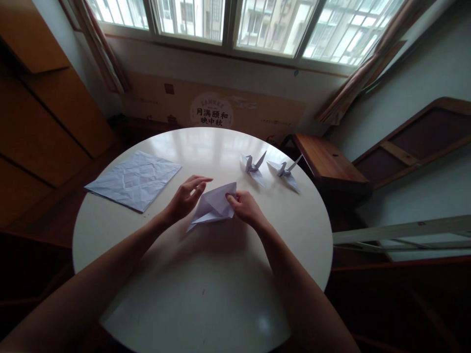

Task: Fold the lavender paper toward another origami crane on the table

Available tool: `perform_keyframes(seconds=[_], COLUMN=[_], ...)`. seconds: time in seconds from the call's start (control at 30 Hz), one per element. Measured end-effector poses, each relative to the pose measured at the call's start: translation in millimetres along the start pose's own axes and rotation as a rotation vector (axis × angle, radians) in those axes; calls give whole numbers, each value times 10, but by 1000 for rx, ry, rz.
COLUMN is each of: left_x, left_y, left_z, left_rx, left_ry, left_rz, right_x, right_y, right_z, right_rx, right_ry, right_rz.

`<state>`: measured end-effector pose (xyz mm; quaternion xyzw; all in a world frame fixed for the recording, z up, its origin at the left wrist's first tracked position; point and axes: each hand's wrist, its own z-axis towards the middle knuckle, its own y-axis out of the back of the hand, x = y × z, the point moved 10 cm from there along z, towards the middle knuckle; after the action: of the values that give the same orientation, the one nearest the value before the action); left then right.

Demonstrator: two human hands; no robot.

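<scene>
Pinching the right side of a half-folded paper (214,206), the right hand (245,206) has its fingers closed on the sheet near the middle of the round white bench (206,294). The left hand (186,198) sits just left of the paper, fingers loosely spread and stretched over its top edge; whether they touch it I cannot tell. A creased flat sheet (135,180) lies near the bench's left edge. Two folded cranes (253,167) (285,172) stand side by side towards the right rim. Bare surface lies open in front of the hands. Beyond the far edge, a cardboard panel (211,112) under the window bears a round mark reading 月满颐和 映中秋.
</scene>
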<state>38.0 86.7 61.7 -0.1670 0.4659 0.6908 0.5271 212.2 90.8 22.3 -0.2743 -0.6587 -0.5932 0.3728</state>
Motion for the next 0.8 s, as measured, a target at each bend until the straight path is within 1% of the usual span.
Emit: perform_keyframes(seconds=[0.07,0.1,0.17,0.2,0.27,0.3,0.37,0.43,0.53,0.6,0.63,0.7,0.77,0.8], left_x=[-211,-353,-630,-726,-829,-823,-716,-589,-468,-417,-392,-337,-284,-263], left_y=[111,103,13,-55,-216,-300,-456,-534,-519,-475,-454,-422,-401,-395], left_z=[-8,-29,-115,-168,-267,-299,-329,-337,-311,-279,-263,-234,-211,-204], left_rx=[-52,-40,-14,0,38,67,152,211,223,215,215,223,238,246], left_ry=[-87,-164,-338,-400,-472,-466,-389,-302,-226,-204,-197,-186,-182,-183], left_rz=[110,215,411,471,550,584,651,675,659,647,647,666,710,732], right_x=[-10,-8,-13,-30,-81,-105,-141,-179,-203,-193,-188,-166,-110,-80], right_y=[38,65,121,143,147,126,45,-54,-165,-168,-128,21,175,214], right_z=[-6,-9,-12,-10,7,21,54,78,100,106,105,88,47,26], right_rx=[-72,-115,-196,-229,-261,-258,-227,-187,-123,-91,-101,-173,-268,-295], right_ry=[-36,-39,-33,-32,-27,-17,10,8,-1,13,24,61,112,132], right_rz=[-42,-50,-44,-34,27,84,223,315,358,371,354,246,49,-63])
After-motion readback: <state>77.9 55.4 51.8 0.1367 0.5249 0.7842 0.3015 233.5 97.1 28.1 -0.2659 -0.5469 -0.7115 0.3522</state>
